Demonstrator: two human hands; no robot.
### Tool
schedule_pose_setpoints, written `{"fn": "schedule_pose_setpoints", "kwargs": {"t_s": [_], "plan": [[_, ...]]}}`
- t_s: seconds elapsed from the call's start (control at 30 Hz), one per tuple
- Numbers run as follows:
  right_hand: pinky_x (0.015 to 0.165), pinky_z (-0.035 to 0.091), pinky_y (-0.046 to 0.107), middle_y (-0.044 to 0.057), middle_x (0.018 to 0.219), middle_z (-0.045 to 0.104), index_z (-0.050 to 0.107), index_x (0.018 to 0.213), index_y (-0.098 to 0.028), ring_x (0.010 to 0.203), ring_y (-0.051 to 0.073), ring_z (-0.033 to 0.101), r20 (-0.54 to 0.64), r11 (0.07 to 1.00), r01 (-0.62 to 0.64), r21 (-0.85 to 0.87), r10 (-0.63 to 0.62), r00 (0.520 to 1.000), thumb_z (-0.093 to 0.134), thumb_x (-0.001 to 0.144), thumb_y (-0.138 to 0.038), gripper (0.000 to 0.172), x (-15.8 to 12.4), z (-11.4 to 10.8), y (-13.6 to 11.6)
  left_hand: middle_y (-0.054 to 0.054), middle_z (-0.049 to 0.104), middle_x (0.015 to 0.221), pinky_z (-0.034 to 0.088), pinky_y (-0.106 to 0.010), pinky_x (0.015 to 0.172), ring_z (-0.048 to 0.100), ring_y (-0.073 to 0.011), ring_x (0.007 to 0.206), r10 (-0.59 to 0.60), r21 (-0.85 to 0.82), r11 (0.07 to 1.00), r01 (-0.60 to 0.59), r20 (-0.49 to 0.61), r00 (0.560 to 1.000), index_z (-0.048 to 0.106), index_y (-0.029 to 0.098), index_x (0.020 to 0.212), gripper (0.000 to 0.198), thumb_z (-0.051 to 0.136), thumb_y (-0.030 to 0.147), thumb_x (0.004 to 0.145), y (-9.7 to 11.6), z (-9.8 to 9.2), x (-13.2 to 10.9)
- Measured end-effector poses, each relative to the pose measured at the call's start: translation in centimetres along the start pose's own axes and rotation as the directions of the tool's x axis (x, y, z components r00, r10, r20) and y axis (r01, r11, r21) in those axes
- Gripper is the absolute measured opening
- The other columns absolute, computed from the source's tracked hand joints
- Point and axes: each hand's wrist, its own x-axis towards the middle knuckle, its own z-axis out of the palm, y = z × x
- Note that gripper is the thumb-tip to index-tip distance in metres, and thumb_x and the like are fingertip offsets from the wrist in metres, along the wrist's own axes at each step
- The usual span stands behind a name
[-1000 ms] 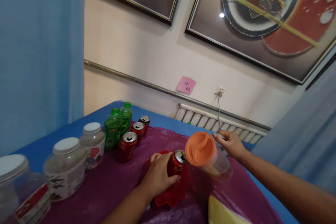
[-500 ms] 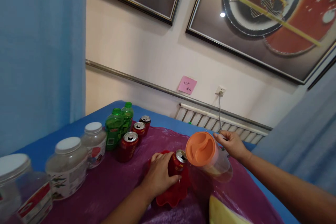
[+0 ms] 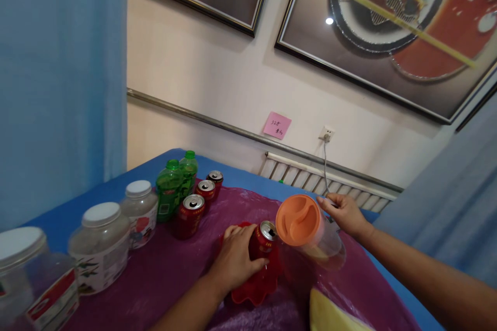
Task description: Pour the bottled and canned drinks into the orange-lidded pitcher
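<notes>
My left hand is wrapped round a red drink can, whose opened top faces up. Under the can lies a red scalloped dish, partly hidden by the hand. My right hand grips the handle of a clear plastic pitcher with an orange lid. The pitcher is tilted to the left, its lid beside the can's top. Some liquid shows inside it. I cannot tell whether any is running into the can.
Left of the hands stand several red cans, green bottles and clear jars with white lids on purple sheeting over a blue table cover. A yellow cloth lies in front. Behind are a radiator and wall.
The pitcher has shifted very slightly to the right. My left hand and the can stay where they were.
</notes>
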Motion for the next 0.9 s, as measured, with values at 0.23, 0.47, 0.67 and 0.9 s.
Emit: {"fn": "schedule_pose_setpoints", "kwargs": {"t_s": [0.23,0.47,0.67,0.9], "plan": [[0.049,0.020,0.026,-0.006,0.057,0.021,0.027,0.055,-0.025,0.053,0.010,0.022,-0.006,1.000,-0.003,0.005,0.003,1.000,0.056,0.081,-0.065,0.056,-0.15,0.03,-0.32,-0.013,0.067,0.128,0.030,-0.050,0.114,0.058,-0.0326,0.119,0.001,-0.008,1.000,-0.001,-0.004,1.000,0.058,0.018,0.132,0.078,0.085,0.036,0.061,-0.03,-0.01,-0.06],[0.049,0.021,0.026,-0.006,0.057,0.021,0.026,0.056,-0.025,0.053,0.010,0.022,-0.002,1.000,0.001,0.001,-0.001,1.000,0.054,0.082,-0.065,0.056,-0.25,0.30,-0.46,-0.013,0.067,0.127,0.030,-0.050,0.114,0.057,-0.0329,0.119,0.005,-0.010,1.000,-0.005,0.004,1.000,0.058,0.017,0.131,0.077,0.085,0.035,0.062,0.11,-0.07,-0.06],[0.049,0.022,0.026,-0.006,0.056,0.022,0.027,0.055,-0.025,0.054,0.010,0.023,-0.003,1.000,-0.001,-0.010,0.001,1.000,0.054,0.083,-0.064,0.056,-0.20,0.28,-0.21,-0.013,0.068,0.126,0.032,-0.051,0.113,0.058,-0.0332,0.118,-0.005,-0.019,1.000,0.005,0.000,1.000,0.058,0.020,0.131,0.076,0.085,0.036,0.061,0.22,-0.17,-0.13],[0.048,0.023,0.026,-0.006,0.056,0.023,0.028,0.055,-0.025,0.053,0.010,0.023,0.007,1.000,-0.014,0.014,0.014,1.000,0.054,0.081,-0.067,0.056,-0.21,0.20,-0.35,-0.013,0.067,0.128,0.031,-0.050,0.113,0.057,-0.0332,0.120,-0.013,-0.011,1.000,0.013,0.018,1.000,0.057,0.020,0.131,0.076,0.084,0.037,0.062,0.26,-0.26,-0.08]]}}
